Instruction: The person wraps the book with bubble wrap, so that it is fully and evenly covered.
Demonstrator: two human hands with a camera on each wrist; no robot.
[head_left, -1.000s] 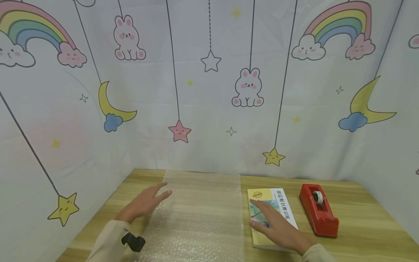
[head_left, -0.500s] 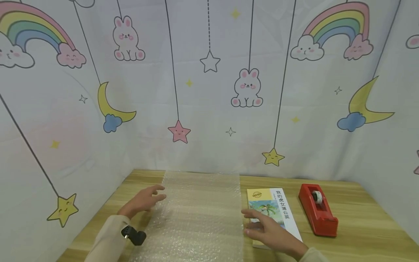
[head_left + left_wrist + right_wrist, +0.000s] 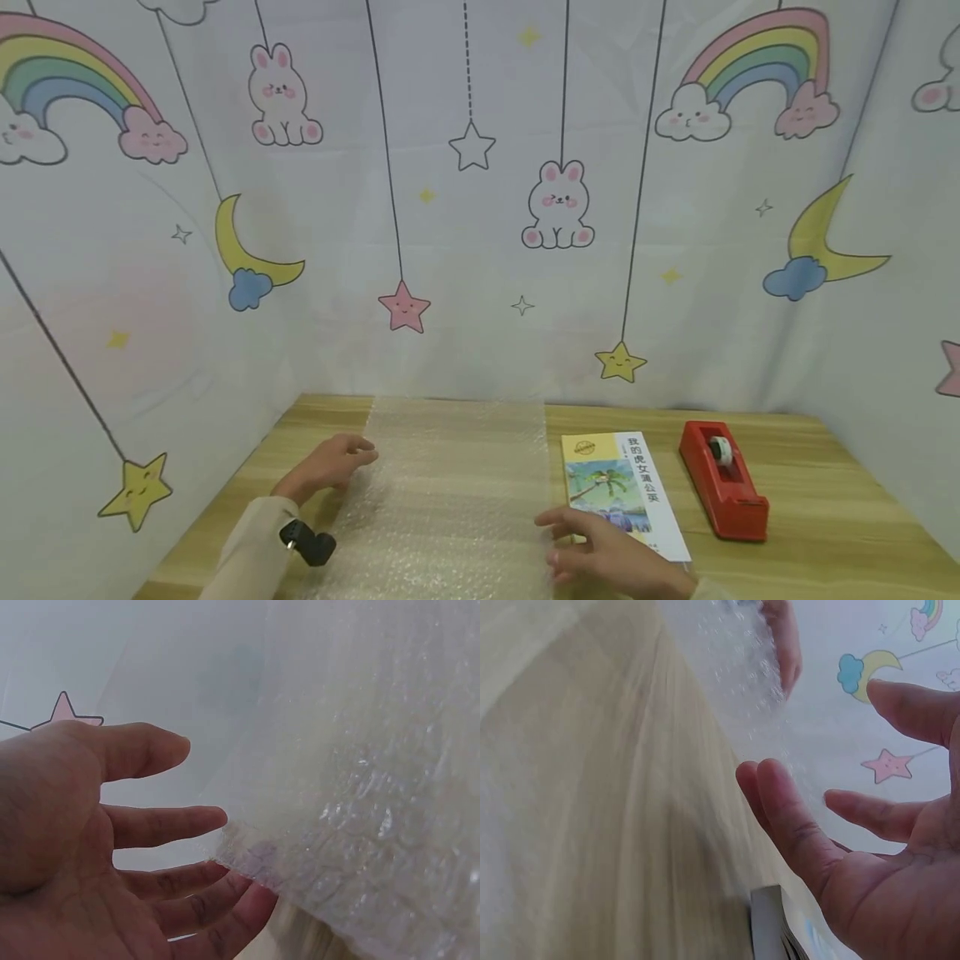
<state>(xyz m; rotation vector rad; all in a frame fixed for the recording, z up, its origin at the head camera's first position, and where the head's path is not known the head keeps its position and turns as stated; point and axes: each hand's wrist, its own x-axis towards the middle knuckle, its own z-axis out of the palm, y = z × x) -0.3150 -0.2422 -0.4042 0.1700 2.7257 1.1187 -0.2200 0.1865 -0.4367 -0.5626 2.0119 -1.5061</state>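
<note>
A clear sheet of bubble wrap [image 3: 457,492] lies flat across the middle of the wooden table. At its left edge is my left hand [image 3: 330,467], fingers loosely bent. In the left wrist view, the lower fingers [image 3: 247,907] reach the edge of the bubble wrap [image 3: 375,825], while the thumb stays apart from it. My right hand [image 3: 600,554] hovers by the sheet's right edge and covers the lower left of a paperback book [image 3: 611,483]. Its thumb and fingers are spread with nothing between them in the right wrist view.
To the right of the book stands a red tape dispenser [image 3: 723,500] with a roll of tape in it. A white curtain [image 3: 480,350] printed with rabbits, stars and rainbows hangs behind the table [image 3: 817,500] and along both sides.
My right hand has moved from over the book left and nearer to me, to the bubble wrap's right edge. My left hand has shifted slightly nearer, its fingers more bent.
</note>
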